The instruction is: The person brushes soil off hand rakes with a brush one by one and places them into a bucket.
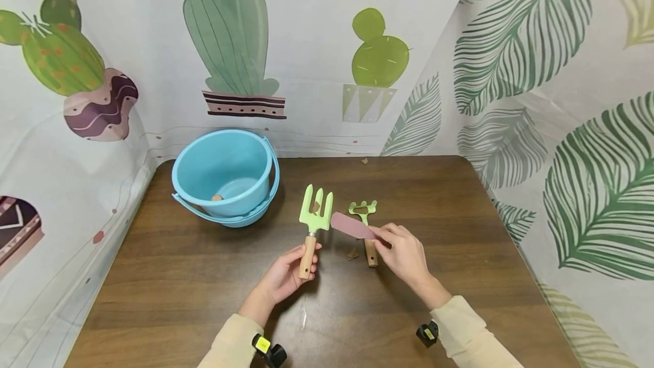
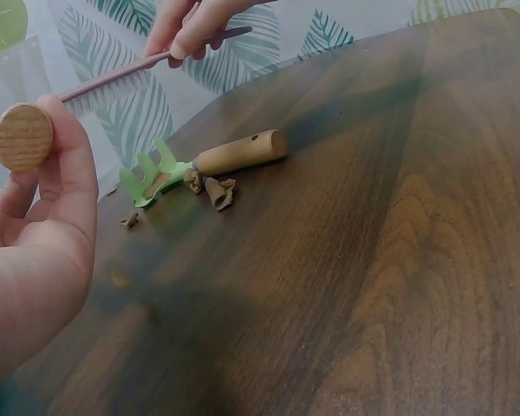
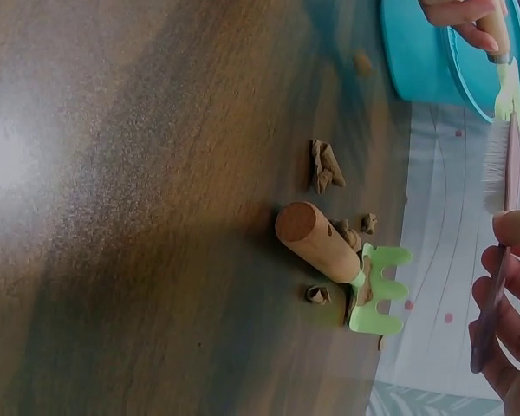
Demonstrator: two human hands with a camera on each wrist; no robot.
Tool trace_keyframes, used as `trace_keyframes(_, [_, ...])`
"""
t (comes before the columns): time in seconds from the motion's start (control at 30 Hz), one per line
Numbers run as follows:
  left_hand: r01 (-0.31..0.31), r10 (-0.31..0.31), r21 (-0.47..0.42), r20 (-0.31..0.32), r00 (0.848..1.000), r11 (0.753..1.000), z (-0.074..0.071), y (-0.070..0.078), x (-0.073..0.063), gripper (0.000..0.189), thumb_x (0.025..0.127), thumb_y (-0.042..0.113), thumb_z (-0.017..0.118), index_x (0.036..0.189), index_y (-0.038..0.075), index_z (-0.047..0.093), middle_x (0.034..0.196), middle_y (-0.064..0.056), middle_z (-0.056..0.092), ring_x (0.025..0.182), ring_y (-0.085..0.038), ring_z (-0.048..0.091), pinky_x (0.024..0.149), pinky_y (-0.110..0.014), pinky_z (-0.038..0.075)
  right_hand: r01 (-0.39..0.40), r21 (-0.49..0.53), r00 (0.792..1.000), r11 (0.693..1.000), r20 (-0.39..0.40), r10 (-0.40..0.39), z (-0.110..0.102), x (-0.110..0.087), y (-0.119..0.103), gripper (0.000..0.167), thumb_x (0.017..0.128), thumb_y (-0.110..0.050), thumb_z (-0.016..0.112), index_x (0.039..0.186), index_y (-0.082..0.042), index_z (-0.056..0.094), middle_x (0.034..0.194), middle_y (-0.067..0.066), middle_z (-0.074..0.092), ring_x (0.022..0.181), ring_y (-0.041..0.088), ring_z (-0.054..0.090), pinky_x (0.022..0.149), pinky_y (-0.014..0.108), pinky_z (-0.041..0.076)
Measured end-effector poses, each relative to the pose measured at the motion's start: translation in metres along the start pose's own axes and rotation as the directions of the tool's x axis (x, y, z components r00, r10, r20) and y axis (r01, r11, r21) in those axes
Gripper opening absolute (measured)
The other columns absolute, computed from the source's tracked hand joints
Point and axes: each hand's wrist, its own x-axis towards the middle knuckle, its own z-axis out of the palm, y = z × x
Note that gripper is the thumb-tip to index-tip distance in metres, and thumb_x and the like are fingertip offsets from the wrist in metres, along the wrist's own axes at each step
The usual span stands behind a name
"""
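Note:
My left hand (image 1: 283,277) grips the wooden handle of a green hand fork (image 1: 315,214), its three prongs pointing away from me. A pink brush (image 1: 349,226) is pinched in my right hand (image 1: 403,251); its bristles (image 3: 496,165) show white in the right wrist view. The brush's end comes right beside the fork's head. Below my right hand, a small green rake (image 2: 241,152) with a wooden handle lies on the table. Crumpled brown clumps (image 2: 219,192) lie next to the rake, and some brown shows between the fork's prongs in the head view.
A light blue bucket (image 1: 199,158) with its handle lowered stands at the back left, a small brown lump (image 1: 217,197) inside. A brown bit (image 1: 364,161) lies at the back edge of the wooden table (image 1: 434,197). Patterned cloth (image 1: 317,61) hangs behind it.

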Motion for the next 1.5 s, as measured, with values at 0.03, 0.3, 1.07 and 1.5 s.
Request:
trace_keyframes(0.03, [0.000, 0.000, -0.001, 0.001, 1.000, 1.000, 0.000, 0.000, 0.000, 0.032, 0.101, 0.021, 0.029, 0.113, 0.016, 0.057, 0.087, 0.003, 0.061, 0.074, -0.008, 0.057, 0.067, -0.022, 0.048, -0.003, -0.001, 1.000, 1.000, -0.003, 0.003, 0.000, 0.000, 0.001, 0.027, 0.070, -0.014, 0.077, 0.097, -0.019, 0.074, 0.080, -0.009, 0.065, 0.064, 0.007, 0.053, 0.051, 0.026, 0.043])
trace_keyframes(0.3, [-0.002, 0.002, -0.001, 0.005, 1.000, 1.000, -0.002, 0.000, -0.002, 0.032, 0.101, 0.019, 0.028, 0.113, 0.015, 0.057, 0.088, 0.003, 0.060, 0.074, -0.008, 0.056, 0.067, -0.022, 0.048, -0.027, 0.011, 1.000, 1.000, -0.006, 0.027, -0.004, 0.003, 0.002, 0.028, 0.071, -0.015, 0.076, 0.099, -0.018, 0.073, 0.082, -0.008, 0.065, 0.067, 0.008, 0.054, 0.052, 0.029, 0.044])
trace_keyframes(1.07, [0.041, -0.039, -0.013, 0.076, 0.996, 0.999, 0.005, -0.012, 0.003, 0.033, 0.100, 0.018, 0.027, 0.115, 0.011, 0.056, 0.087, 0.002, 0.059, 0.072, -0.006, 0.057, 0.065, -0.020, 0.047, 0.039, 0.079, 0.999, 0.996, -0.009, -0.039, 0.006, 0.024, -0.025, 0.028, 0.072, -0.015, 0.076, 0.100, -0.018, 0.073, 0.083, -0.007, 0.064, 0.064, 0.007, 0.049, 0.051, 0.023, 0.041])
trace_keyframes(1.5, [0.044, -0.045, 0.016, 0.059, 0.997, 0.999, 0.002, -0.008, -0.001, 0.034, 0.101, 0.018, 0.027, 0.115, 0.011, 0.057, 0.088, 0.002, 0.058, 0.073, -0.007, 0.058, 0.066, -0.020, 0.048, 0.059, 0.020, 0.998, 0.998, -0.003, -0.059, 0.003, 0.019, -0.012, 0.028, 0.072, -0.016, 0.076, 0.099, -0.018, 0.073, 0.082, -0.007, 0.065, 0.064, 0.008, 0.049, 0.050, 0.025, 0.040])
